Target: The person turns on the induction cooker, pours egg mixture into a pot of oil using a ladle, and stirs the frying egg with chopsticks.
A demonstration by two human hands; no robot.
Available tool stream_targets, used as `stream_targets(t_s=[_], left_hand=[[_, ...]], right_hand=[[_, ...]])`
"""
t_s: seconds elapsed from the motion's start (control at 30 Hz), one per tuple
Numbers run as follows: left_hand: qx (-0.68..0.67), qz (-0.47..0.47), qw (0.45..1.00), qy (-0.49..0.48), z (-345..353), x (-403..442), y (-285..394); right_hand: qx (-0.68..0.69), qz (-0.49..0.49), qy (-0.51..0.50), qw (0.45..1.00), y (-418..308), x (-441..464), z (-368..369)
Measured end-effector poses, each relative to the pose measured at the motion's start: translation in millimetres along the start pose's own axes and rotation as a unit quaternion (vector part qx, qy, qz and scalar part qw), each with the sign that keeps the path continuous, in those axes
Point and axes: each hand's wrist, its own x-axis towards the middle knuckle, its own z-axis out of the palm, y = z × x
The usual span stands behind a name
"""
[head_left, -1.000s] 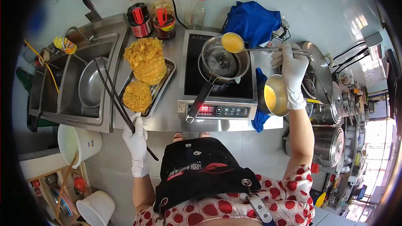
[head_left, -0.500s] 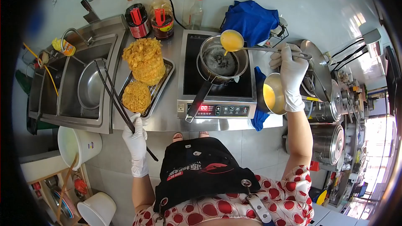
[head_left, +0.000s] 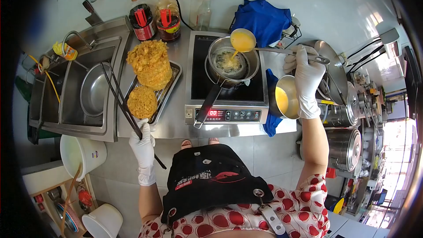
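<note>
In a white glove, my right hand (head_left: pixel 305 64) grips the long handle of a ladle (head_left: pixel 243 41) filled with yellow batter. The ladle is tilted over a small saucepan (head_left: pixel 212 68), and a thin yellow stream runs into the hot liquid, which foams where it lands. The pan sits on an induction cooker (head_left: pixel 200 92) with its dark handle toward me. My gloved left hand (head_left: pixel 142 145) is closed around long dark chopsticks (head_left: pixel 121 101), their tips pointing up and left. Beside them, stacked golden fried cakes (head_left: pixel 152 68) rest on a metal rack tray (head_left: pixel 174 79).
A metal bowl of batter (head_left: pixel 288 105) stands right of the cooker on a blue cloth. At left is a steel sink (head_left: pixel 72 101) holding a metal basin (head_left: pixel 94 90). Two sauce bottles (head_left: pixel 168 17) and a glass bottle (head_left: pixel 204 11) line the wall; a blue cover (head_left: pixel 262 22) lies behind the pan.
The ladle's stream now reaches the pan, and pale yellow foam has spread on liquid that was dark before. My left hand and the chopsticks have hardly moved.
</note>
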Motion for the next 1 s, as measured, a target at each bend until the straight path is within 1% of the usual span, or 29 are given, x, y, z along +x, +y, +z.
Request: stream_targets(t_s=[0.07, 1.0], left_hand=[[-0.003, 0.004, 1.0, -0.003, -0.1, 0.6, -1.3], [0.003, 0.004, 1.0, -0.005, 0.4, 1.6, -1.7]], right_hand=[[-0.003, -0.014, -0.006, 1.0, 0.9, -0.3, 0.4], [0.006, -0.007, -0.028, 1.0, -0.1, 0.6, 9.9]])
